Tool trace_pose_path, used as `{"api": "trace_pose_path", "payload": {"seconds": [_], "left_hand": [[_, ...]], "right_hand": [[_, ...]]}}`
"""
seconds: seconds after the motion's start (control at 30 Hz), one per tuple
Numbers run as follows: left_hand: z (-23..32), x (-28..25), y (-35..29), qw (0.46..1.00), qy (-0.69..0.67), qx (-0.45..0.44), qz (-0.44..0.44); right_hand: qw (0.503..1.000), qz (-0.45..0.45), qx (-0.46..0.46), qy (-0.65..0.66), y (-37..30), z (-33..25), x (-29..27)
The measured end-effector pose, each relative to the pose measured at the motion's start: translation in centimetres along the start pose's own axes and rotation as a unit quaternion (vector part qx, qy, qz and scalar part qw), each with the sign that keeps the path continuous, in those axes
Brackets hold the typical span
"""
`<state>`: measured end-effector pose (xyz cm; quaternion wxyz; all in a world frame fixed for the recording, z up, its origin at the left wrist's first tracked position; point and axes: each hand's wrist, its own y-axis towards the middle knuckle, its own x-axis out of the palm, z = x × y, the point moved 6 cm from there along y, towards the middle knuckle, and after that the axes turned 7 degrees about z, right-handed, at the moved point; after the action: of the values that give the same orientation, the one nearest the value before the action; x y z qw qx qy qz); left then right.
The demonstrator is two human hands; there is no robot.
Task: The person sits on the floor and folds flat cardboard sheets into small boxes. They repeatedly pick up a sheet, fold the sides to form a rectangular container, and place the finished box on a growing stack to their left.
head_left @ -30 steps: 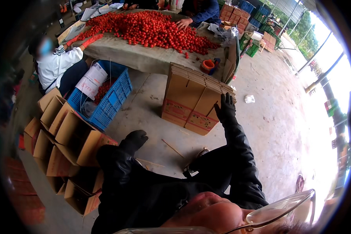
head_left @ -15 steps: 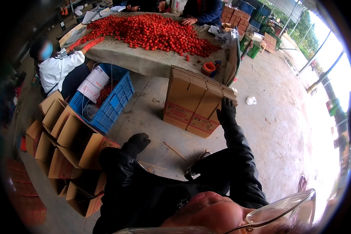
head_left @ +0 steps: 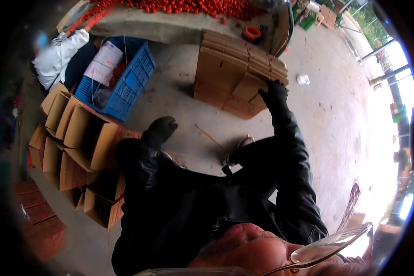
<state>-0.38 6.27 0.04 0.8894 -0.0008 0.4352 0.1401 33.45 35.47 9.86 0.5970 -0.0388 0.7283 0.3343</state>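
Observation:
A stack of flattened cardboard boxes (head_left: 221, 73) stands on edge on the floor ahead of me. My right hand (head_left: 276, 95), in a black glove, grips the stack's right edge, its fingers curled around the cardboard. My left hand (head_left: 162, 129), also black-gloved, hangs in the air left of the stack with its fingers curled in. Nothing shows in it. To the left, several opened cardboard boxes (head_left: 80, 133) are piled with their mouths facing me.
Behind is a table (head_left: 170, 31) heaped with small red tomatoes (head_left: 202, 6), with a red tape roll (head_left: 251, 33) near its right end. A blue crate (head_left: 135, 73) holds more tomatoes. A person in white (head_left: 62, 60) works at left. A stick (head_left: 208, 135) lies on the floor.
The view has tipped downward, so the table and stack sit higher in the picture. My right hand stays at the stack's edge, its fingers now more curled. The left hand remains free of the boxes.

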Motion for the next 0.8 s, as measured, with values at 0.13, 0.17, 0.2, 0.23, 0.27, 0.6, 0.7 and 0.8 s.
{"api": "trace_pose_path", "payload": {"seconds": [0.13, 0.17, 0.2, 0.23, 0.27, 0.6, 0.7, 0.8], "left_hand": [[0.5, 0.1, 0.0, 1.0, -0.004, -0.016, -0.011], [0.6, 0.1, -0.2, 1.0, 0.0, -0.015, -0.011], [0.7, 0.2, 0.0, 0.999, -0.006, -0.032, -0.02], [0.9, 0.2, 0.1, 0.998, -0.012, -0.049, -0.029], [1.0, 0.5, 0.2, 0.997, -0.018, -0.066, -0.038], [2.9, -4.6, 0.7, 0.978, -0.061, -0.058, 0.188], [5.2, -7.4, 1.2, 0.937, -0.136, -0.058, 0.316], [5.1, -8.7, 1.9, 0.935, -0.09, 0.016, 0.342]], "right_hand": [[0.99, -0.082, 0.025, 0.107, -0.7, 0.4, 0.0], [0.988, -0.086, 0.023, 0.122, -1.1, 0.3, -0.3], [0.987, -0.088, 0.022, 0.136, -1.3, 0.5, -0.4], [0.984, -0.089, 0.02, 0.15, -1.6, 0.7, -0.6], [0.985, -0.095, 0.031, 0.138, -1.9, 1.0, -0.7], [0.987, -0.112, -0.017, 0.111, -2.0, -6.5, -6.6], [0.935, -0.188, 0.005, 0.301, -5.7, -5.9, 0.5], [0.937, -0.117, -0.121, 0.307, -6.8, -9.4, -0.4]]}}
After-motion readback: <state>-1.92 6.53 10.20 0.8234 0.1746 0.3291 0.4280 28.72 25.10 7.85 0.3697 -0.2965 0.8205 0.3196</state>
